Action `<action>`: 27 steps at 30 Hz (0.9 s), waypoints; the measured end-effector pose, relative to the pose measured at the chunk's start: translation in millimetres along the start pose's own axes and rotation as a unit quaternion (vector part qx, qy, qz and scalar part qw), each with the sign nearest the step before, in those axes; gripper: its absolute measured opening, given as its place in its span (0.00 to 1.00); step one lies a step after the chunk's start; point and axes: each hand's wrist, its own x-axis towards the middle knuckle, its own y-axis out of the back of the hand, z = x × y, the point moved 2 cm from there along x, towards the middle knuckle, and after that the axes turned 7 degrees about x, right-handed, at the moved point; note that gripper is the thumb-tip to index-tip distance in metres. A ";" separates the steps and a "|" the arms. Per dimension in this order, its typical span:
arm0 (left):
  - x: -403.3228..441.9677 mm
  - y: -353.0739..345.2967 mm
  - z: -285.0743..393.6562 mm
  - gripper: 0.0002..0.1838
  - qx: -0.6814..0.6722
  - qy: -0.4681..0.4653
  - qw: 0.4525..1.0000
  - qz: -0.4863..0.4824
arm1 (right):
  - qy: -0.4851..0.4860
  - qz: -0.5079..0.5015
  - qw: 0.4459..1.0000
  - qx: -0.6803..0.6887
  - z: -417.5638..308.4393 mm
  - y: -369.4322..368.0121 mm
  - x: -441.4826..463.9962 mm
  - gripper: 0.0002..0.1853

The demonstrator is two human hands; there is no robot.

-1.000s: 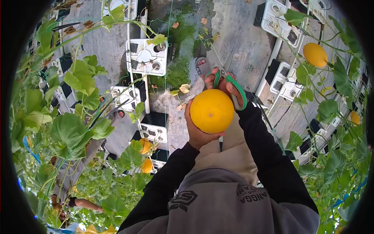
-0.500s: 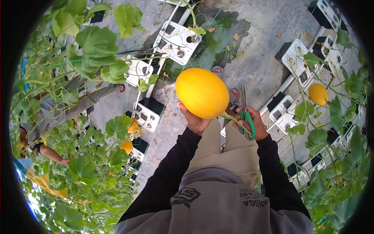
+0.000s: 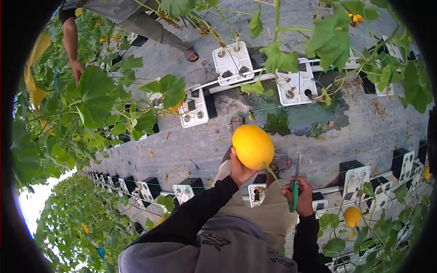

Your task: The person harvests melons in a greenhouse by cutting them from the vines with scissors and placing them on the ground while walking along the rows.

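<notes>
Cradling yellow melon (image 3: 253, 147) in left hand (image 3: 239, 170), just right of frame centre. Cupped firmly at its lower left, with thumb up along the skin and the other fingers partly hidden behind the fruit. From lower right of melon, slanting down toward right fingertips: green stem (image 3: 272, 174). Pinched there or merely close, cannot tell.

Gripping scissors (image 3: 295, 193) in right hand (image 3: 304, 195), lower right of centre. Curled around green handles, with blades pointing toward top of frame and lying close together. Apart from melon, just to its right. Exact fit of fingers in the loops: cannot tell.

At bottom of frame: grey shirt (image 3: 227, 252), black sleeves (image 3: 186, 211), beige trousers (image 3: 259, 216). Just above melon: sandalled foot (image 3: 236, 123).

Upper left: another person in grey trousers (image 3: 152, 29), with bare forearm (image 3: 70, 43) reaching down and hand near large leaf (image 3: 94, 98). Far left edge: yellow strip (image 3: 37, 70).

Upper right of centre: white planter box (image 3: 295, 91), beside green wet patch (image 3: 318, 119) on grey floor sheet (image 3: 200, 145). Lower right, among leaves: second melon (image 3: 352, 217). Lower left: dense vines (image 3: 68, 223).
</notes>
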 end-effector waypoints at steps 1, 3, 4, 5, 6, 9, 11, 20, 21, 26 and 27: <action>0.7 13.6 9.4 0.49 -0.025 -0.001 1.000 0.001 | -0.007 -0.007 1.000 -0.009 -1.2 -14.6 13.5 0.19; 2.4 39.0 28.4 0.50 -0.058 -0.001 0.998 0.004 | -0.090 -0.041 0.995 0.014 -0.2 -44.6 38.5 0.19; 6.4 51.7 41.0 0.50 -0.066 -0.002 0.998 0.021 | -0.107 -0.051 0.992 0.040 -0.8 -61.5 52.3 0.18; 14.0 58.3 57.7 0.50 -0.073 -0.003 0.997 0.035 | -0.111 -0.059 0.991 0.043 -2.1 -80.7 68.7 0.18; 21.1 65.1 73.3 0.52 -0.070 -0.018 0.997 0.040 | -0.117 -0.067 0.990 0.045 -2.0 -100.3 87.0 0.18; 46.9 102.2 110.8 0.52 -0.065 -0.040 0.995 0.071 | -0.121 -0.099 0.988 0.013 0.5 -166.3 150.7 0.17; 78.4 145.7 128.3 0.49 -0.103 -0.051 0.991 0.074 | -0.090 -0.122 0.987 -0.048 16.1 -209.3 201.5 0.17; 244.4 258.4 309.8 0.38 -0.080 -0.206 0.947 0.234 | -0.069 -0.079 0.994 -0.008 49.7 -308.3 424.4 0.14; 263.1 284.0 327.7 0.31 -0.092 -0.188 0.949 0.237 | -0.059 -0.053 0.997 0.005 55.8 -310.3 437.1 0.15; 356.9 359.2 396.3 0.36 0.010 -0.143 0.909 0.391 | -0.066 0.063 0.990 0.104 107.7 -285.4 422.2 0.17; 376.9 380.1 405.4 0.40 0.024 -0.142 0.907 0.395 | -0.107 0.089 0.984 0.113 123.5 -269.6 409.8 0.17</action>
